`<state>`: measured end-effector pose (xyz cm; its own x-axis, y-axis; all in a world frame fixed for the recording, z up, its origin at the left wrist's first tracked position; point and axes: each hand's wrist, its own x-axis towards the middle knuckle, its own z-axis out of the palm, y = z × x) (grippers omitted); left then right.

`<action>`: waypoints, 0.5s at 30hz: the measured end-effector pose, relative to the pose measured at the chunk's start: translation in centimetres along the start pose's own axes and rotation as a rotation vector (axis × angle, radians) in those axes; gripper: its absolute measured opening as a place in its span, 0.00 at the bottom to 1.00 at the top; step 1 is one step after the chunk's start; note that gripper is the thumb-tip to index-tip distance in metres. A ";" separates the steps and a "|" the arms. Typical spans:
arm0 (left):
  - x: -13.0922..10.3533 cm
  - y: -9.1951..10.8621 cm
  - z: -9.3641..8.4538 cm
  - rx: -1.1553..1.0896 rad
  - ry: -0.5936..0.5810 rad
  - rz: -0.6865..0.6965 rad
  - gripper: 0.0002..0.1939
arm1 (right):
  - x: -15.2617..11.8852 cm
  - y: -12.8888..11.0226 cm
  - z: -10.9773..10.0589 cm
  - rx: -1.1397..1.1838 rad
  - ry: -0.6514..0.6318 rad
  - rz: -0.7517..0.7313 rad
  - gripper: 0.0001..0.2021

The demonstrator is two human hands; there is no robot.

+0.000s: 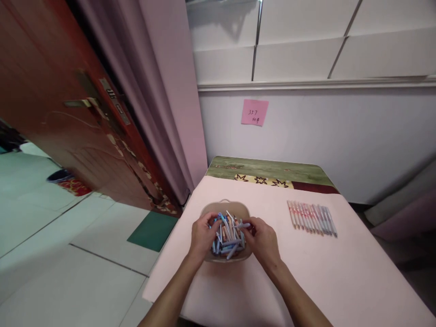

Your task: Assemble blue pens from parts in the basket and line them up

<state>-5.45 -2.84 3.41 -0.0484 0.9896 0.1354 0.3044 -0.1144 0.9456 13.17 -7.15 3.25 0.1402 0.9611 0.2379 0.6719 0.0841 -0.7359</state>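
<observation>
A beige basket (238, 210) full of loose pens (230, 236), mostly blue, white and orange-brown, stands on the pink tabletop. At the basket's left side, my left hand (203, 234) reaches in with its fingers bent around a blue pen among the others; whether it grips that pen is hard to tell. My right hand (261, 238), over the right rim, pinches a pale purple pen (242, 225) that points left above the pile. A row of several pens (311, 219), reddish on the left and grey on the right, lies side by side on the table to the right.
The pink cloth (340, 277) covers most of the table, with a green wood-pattern strip (269, 166) at the back. A pink note (255, 112) is on the wall. A red-brown door (81, 136), a curtain and a green mat (153, 230) are at left.
</observation>
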 end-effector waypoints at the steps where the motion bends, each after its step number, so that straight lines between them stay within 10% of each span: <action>1: -0.1 -0.3 -0.1 0.031 -0.010 -0.002 0.08 | 0.0 -0.2 -0.1 0.030 0.000 -0.001 0.07; 10: -0.5 -0.6 -0.9 0.511 -0.212 0.023 0.16 | 0.2 -1.7 -0.2 0.260 0.019 0.058 0.11; 15: 0.2 -1.6 0.3 0.629 -0.138 -0.025 0.13 | 0.5 -0.8 0.5 0.211 -0.068 0.090 0.18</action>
<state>-5.62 -2.43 1.83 0.0470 0.9982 0.0364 0.8066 -0.0594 0.5880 12.33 -6.64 3.60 0.1380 0.9822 0.1275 0.4910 0.0440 -0.8700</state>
